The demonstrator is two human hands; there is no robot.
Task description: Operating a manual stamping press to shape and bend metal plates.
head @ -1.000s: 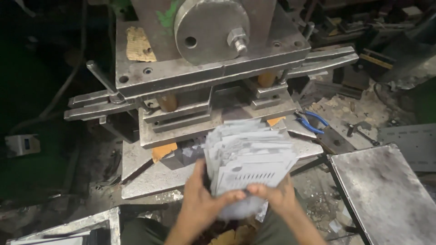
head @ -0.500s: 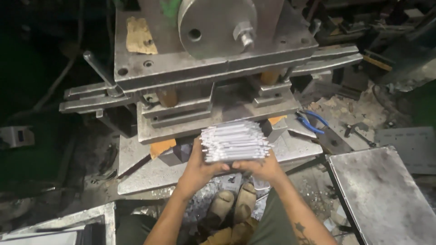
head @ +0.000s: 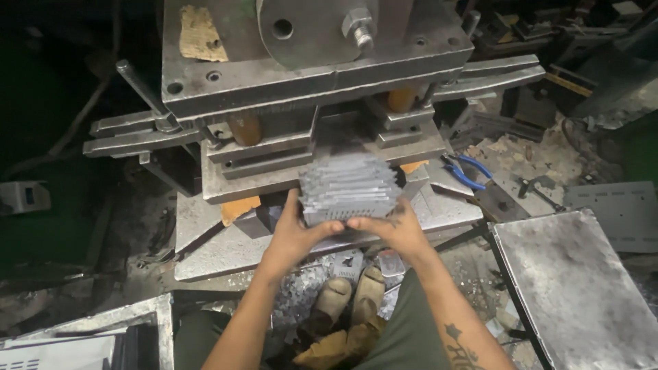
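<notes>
Holding a thick stack of thin, grey, perforated sheet-metal plates at the centre of the frame, the left hand and right hand each clamp one lower corner of the pile, fingers underneath and thumbs pressed on the near edge. Both grips are closed on the stack, which is raised just in front of the heavy grey steel press die filling the upper middle of the frame, above the slanted steel bed plate of the machine.

The pile looks stiff and fairly heavy for its bulk, judging by the many layers. The plates are loose: their edges sit slightly staggered, so they would likely slide over one another and fan out if squeezed from one side only. Cut edges are probably sharp and the bare metal may be slick. Taking hold at the two opposite sides, with support beneath, seems the sound way.

At centre right a pair of blue-handled pliers lies on the machine's bed. A flat, mottled grey metal sheet fills the lower right of the frame. Below the hands, tan worn shoes rest among metal scraps on the floor.
</notes>
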